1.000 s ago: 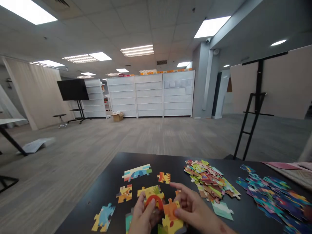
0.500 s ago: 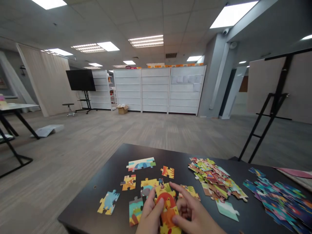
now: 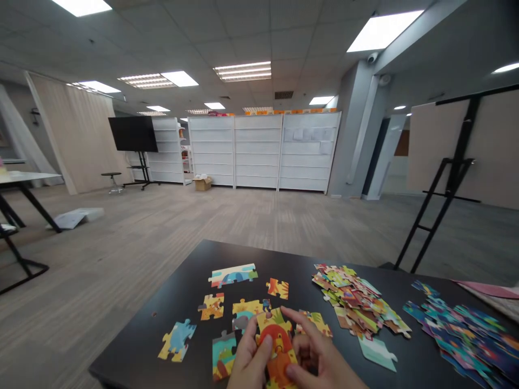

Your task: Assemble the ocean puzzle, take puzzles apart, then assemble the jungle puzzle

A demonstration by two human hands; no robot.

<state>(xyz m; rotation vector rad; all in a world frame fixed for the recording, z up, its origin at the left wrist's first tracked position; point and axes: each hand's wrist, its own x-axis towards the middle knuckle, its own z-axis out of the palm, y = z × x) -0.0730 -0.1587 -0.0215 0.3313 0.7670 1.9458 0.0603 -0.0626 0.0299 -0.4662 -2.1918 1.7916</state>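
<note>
Over the black table (image 3: 190, 281), my left hand (image 3: 250, 363) and my right hand (image 3: 314, 356) grip two jigsaw pieces showing an orange lion (image 3: 275, 329). Beside them lie a teal piece (image 3: 224, 354), a yellow piece (image 3: 247, 308) and a patterned piece (image 3: 315, 322). Farther left are a wide piece with a blue arch (image 3: 232, 275), an orange piece (image 3: 278, 288), a yellow-orange piece (image 3: 211, 306) and a blue piece (image 3: 177, 339). To the right are a mixed heap of pieces (image 3: 357, 300), a pale green piece (image 3: 377, 354) and a spread of blue pieces (image 3: 458, 329).
A patterned cloth (image 3: 492, 297) lies at the table's far right corner. Beyond the table's far edge are a grey carpet, a black easel (image 3: 446, 189), white shelving (image 3: 259, 151) and a wheeled screen (image 3: 133, 134). Another table (image 3: 24, 178) stands at the left.
The view has shifted since a second ago, bringing more of the table into sight. Both hands stay on the lion pieces, and neither has let go.
</note>
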